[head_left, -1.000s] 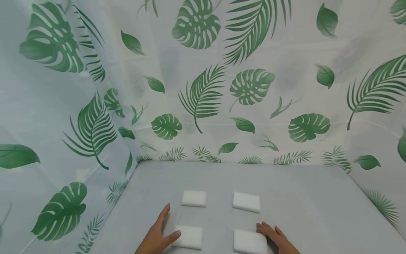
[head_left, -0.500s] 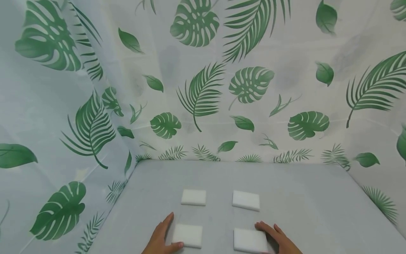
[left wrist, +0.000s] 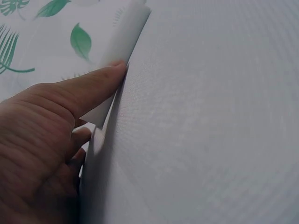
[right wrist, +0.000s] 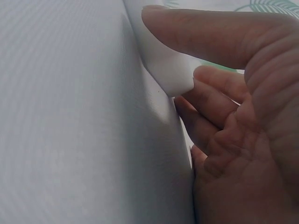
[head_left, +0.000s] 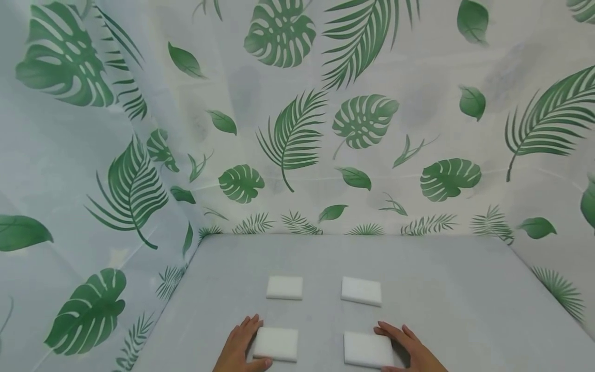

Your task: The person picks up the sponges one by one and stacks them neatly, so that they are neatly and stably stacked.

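Observation:
Two flat white blocks, resembling melamine sponges, lie nearest me on the grey table. My left hand (head_left: 238, 349) holds the near-left white sponge (head_left: 276, 343), thumb along its near edge and fingers at its left side. On the other side, my right hand (head_left: 413, 354) holds the near-right white sponge (head_left: 368, 350) by its right end, thumb at the near edge and index finger at the far corner. In the left wrist view, the thumb touches the sponge (left wrist: 126, 35); some fingers are hidden. The right wrist view has the sponge (right wrist: 163, 65) between thumb and fingers.
Farther back lie a far-left white sponge (head_left: 284, 288) and a far-right white sponge (head_left: 361, 291), with a gap between them. The grey table (head_left: 321, 258) ends at a leaf-printed white curtain (head_left: 307, 201) behind and at both sides.
My left hand has moved right and closed in around the near-left sponge. The right thumb has come into view at the near-right sponge's near edge. The sponges stay in place.

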`<state>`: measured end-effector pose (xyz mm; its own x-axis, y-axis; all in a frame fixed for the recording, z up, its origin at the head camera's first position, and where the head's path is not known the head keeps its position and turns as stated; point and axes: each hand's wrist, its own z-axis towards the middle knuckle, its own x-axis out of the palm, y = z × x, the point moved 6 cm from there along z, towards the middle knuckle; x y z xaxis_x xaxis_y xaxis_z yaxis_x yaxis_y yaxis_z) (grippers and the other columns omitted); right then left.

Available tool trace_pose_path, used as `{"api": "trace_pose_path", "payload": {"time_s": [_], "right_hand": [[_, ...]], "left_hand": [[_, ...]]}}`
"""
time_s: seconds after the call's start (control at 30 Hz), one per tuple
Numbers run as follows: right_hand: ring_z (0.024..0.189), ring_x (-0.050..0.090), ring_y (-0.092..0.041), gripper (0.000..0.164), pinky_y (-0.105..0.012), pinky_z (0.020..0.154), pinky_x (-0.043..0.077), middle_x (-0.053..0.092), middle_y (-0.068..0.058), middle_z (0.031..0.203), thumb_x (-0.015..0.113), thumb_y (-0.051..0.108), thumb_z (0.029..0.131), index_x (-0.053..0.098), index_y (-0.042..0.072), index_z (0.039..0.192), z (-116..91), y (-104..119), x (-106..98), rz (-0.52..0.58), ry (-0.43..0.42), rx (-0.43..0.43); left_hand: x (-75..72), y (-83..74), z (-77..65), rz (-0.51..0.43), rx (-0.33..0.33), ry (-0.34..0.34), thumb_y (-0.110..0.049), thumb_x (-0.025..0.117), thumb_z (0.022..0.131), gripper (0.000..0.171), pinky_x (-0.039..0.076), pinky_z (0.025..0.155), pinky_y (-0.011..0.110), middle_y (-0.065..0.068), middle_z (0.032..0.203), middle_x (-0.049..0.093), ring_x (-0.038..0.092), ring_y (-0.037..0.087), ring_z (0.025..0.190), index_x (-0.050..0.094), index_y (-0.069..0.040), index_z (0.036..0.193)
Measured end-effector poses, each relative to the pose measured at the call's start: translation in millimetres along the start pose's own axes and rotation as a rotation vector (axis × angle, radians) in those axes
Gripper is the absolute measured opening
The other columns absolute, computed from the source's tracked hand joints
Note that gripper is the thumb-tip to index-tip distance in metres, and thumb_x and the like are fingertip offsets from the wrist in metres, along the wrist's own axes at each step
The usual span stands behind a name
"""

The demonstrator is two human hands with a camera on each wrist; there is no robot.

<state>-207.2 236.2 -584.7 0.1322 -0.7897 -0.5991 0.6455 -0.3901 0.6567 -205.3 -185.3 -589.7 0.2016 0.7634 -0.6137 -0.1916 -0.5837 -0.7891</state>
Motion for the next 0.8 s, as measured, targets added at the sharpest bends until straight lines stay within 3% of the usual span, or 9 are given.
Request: {"api": "trace_pose_path", "payload": {"time_s": [0.17,0.37,0.5,0.67,0.8], "right_hand": [[0.137,0.041,0.013,0.084,-0.004,0.111,0.006,0.064,0.016,0.142,0.094,0.016,0.081,0.052,-0.001,0.151,1,0,0,0.010,-0.001,-0.002],[0.137,0.040,0.014,0.082,-0.003,0.110,0.006,0.064,0.017,0.142,0.093,0.015,0.082,0.052,-0.001,0.151,0,0,0,0.018,-0.002,0.004],[0.137,0.040,0.014,0.082,-0.003,0.111,0.007,0.064,0.017,0.142,0.093,0.016,0.082,0.052,-0.001,0.151,1,-1,0,0.016,0.001,0.005],[0.136,0.040,0.015,0.082,-0.003,0.111,0.006,0.064,0.017,0.141,0.094,0.018,0.082,0.052,-0.002,0.150,0,-1,1,-0.001,0.003,0.010],[0.136,0.041,0.014,0.083,-0.003,0.111,0.007,0.065,0.016,0.140,0.093,0.017,0.081,0.051,-0.003,0.150,1,0,0,0.006,-0.005,0.012]], "left_hand": [[-0.9,1.9,0.2,-0.058,-0.029,0.011,-0.044,0.085,0.090,0.088,0.008,0.120,0.077,0.031,0.161,0.042,0.026,0.061,0.150,0.049,0.003,0.154],[-2.5,4.3,-4.4,-0.184,-0.247,0.007,-0.046,0.087,0.089,0.092,0.006,0.115,0.083,0.036,0.164,0.032,0.009,0.067,0.151,0.046,-0.003,0.159],[-4.5,-1.4,-4.7,-0.169,-0.314,0.004,-0.049,0.086,0.090,0.088,0.017,0.108,0.088,0.035,0.160,0.039,0.014,0.072,0.147,0.049,-0.008,0.157],[-5.1,-16.7,-1.8,-0.160,-0.263,0.017,-0.049,0.084,0.093,0.086,0.033,0.107,0.081,0.029,0.152,0.052,0.046,0.057,0.137,0.048,-0.005,0.157],[-0.7,-28.6,1.7,-0.172,-0.198,0.013,-0.046,0.083,0.094,0.084,0.039,0.107,0.075,0.025,0.150,0.056,0.055,0.044,0.131,0.047,-0.003,0.157]]}}
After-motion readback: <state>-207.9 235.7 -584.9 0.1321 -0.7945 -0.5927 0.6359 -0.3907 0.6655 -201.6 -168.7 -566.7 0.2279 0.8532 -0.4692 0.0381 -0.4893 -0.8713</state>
